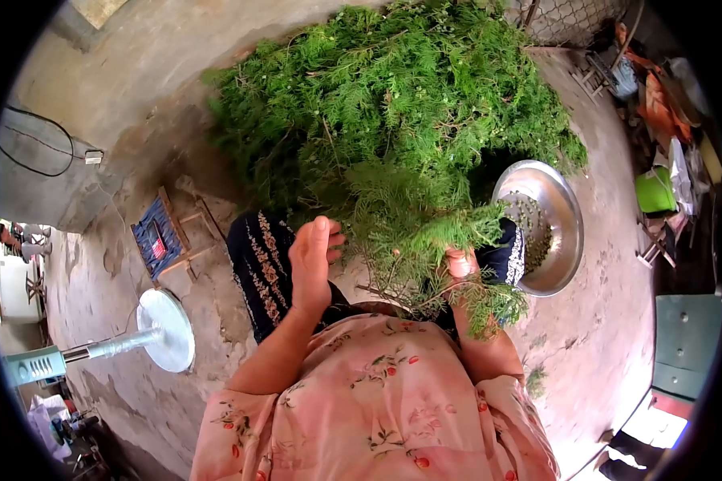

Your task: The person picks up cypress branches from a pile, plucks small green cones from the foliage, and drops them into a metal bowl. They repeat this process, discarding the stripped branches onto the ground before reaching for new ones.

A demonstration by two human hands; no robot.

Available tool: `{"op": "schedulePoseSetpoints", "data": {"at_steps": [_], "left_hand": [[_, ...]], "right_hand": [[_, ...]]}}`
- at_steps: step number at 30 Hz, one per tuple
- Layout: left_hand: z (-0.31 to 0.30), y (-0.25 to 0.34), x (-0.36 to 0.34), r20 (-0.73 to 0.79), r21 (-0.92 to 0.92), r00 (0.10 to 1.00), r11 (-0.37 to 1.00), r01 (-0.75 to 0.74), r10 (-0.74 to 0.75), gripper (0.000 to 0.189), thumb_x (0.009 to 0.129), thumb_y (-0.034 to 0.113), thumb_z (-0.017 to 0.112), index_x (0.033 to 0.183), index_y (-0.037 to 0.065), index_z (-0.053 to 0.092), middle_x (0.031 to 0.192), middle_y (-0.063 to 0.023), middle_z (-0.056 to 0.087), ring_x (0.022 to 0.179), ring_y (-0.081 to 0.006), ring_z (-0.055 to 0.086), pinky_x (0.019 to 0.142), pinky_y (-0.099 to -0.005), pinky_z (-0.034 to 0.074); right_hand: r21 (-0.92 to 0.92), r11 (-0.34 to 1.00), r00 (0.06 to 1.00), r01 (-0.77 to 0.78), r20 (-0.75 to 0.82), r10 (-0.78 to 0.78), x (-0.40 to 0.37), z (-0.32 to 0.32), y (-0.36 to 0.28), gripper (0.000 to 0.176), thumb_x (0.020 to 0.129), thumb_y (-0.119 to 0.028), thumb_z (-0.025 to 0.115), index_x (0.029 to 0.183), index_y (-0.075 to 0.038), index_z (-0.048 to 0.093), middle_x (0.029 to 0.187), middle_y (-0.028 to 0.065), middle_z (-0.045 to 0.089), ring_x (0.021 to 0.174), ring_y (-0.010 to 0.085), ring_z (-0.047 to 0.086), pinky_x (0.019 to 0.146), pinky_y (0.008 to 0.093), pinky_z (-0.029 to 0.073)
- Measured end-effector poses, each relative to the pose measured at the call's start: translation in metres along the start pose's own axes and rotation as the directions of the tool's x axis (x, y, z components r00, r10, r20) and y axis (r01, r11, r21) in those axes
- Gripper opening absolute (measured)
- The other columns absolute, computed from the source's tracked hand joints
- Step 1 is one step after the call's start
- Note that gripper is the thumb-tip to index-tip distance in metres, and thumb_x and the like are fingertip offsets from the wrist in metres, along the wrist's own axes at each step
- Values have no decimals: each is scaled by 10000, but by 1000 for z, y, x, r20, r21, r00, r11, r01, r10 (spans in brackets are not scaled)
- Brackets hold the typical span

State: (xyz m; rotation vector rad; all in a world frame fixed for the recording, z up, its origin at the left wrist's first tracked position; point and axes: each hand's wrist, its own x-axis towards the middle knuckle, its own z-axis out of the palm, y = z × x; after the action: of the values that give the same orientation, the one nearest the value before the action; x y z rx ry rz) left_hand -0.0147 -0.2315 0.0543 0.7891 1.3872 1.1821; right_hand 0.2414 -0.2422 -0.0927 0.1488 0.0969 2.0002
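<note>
My left hand (pixel 311 260) is raised over my lap, its thumb up and fingers apart, with nothing in it. Just right of it spreads a leafy green branch (pixel 413 236), whose sprigs reach over my right knee. My right hand (pixel 460 263) is closed around this branch; foliage hides part of its fingers and wrist. Beyond my knees lies a big heap of green branches (pixel 393 96). A round metal basin (pixel 568 240) stands beside my right knee, with many small green pieces on its bottom.
A small wooden stool (pixel 159 240) stands at the left, above the round base of a fan (pixel 168 329). Along the right side are a green container (pixel 655 190), bags and a teal cabinet (pixel 686 341). A cable (pixel 36 132) hangs on the left wall.
</note>
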Motion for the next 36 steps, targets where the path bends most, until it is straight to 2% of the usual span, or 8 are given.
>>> {"op": "schedulePoseSetpoints", "data": {"at_steps": [2,11,16,17,19,28,32,36], "left_hand": [[-2,-1,11,231,-266,891,855,444,-391,485,908,411,439,1148,-8,491,1091,-135,545,977,-206,537,820,-357,428],[5,10,44,290,-323,954,930,177,-81,407,800,95,636,1181,46,501,1075,-80,583,967,-168,552,851,-303,432],[4,23,25,536,-105,835,992,-76,121,688,684,237,760,1262,51,437,1188,-110,520,1085,-230,496,948,-349,361],[6,21,24,549,30,832,994,-109,75,832,624,298,790,1305,57,376,1250,-125,465,1151,-249,441,981,-362,323],[12,19,22,579,295,812,909,-295,76,1085,533,385,826,1382,75,225,1380,-171,312,1284,-276,294,1030,-370,262],[23,-1,32,340,73,937,996,55,-76,551,712,135,730,1178,-21,480,1005,-92,606,827,-140,575,727,-253,456],[18,-13,36,327,-37,942,995,88,-71,185,719,11,679,899,-15,644,788,-37,645,708,-96,580,666,-228,449],[5,-17,48,113,-204,992,976,74,-51,219,709,-4,680,924,-1,640,842,-60,646,711,-148,593,676,-289,461]], "right_hand": [[53,999,991,7,132,-14,3,25,18,580,827,-244,481,1256,109,314,1223,283,438,1110,365,482,877,480,459],[-792,547,958,-271,-167,232,21,50,38,725,757,-450,616,1191,101,432,1130,188,536,982,247,556,861,374,454],[-753,512,909,-413,-309,278,30,2,23,510,845,-317,540,1149,85,464,1105,172,548,985,233,545,863,339,442],[-114,958,916,-265,-341,212,31,-18,20,516,869,-337,483,1211,39,401,1188,148,480,1065,224,479,903,342,410],[893,167,873,418,-446,196,36,-35,16,538,916,-378,369,1336,-54,274,1354,102,345,1226,206,348,981,348,345],[-93,-850,703,519,-518,487,90,97,64,241,809,-236,541,853,-1,565,749,64,557,671,141,524,518,294,407],[-637,-771,802,-21,-470,367,83,78,47,398,826,-385,546,880,7,588,847,99,609,681,198,563,591,345,452],[-801,89,806,-591,-591,30,53,90,35,484,818,-423,564,1074,-13,566,1003,133,615,855,253,596,812,368,449]]}}
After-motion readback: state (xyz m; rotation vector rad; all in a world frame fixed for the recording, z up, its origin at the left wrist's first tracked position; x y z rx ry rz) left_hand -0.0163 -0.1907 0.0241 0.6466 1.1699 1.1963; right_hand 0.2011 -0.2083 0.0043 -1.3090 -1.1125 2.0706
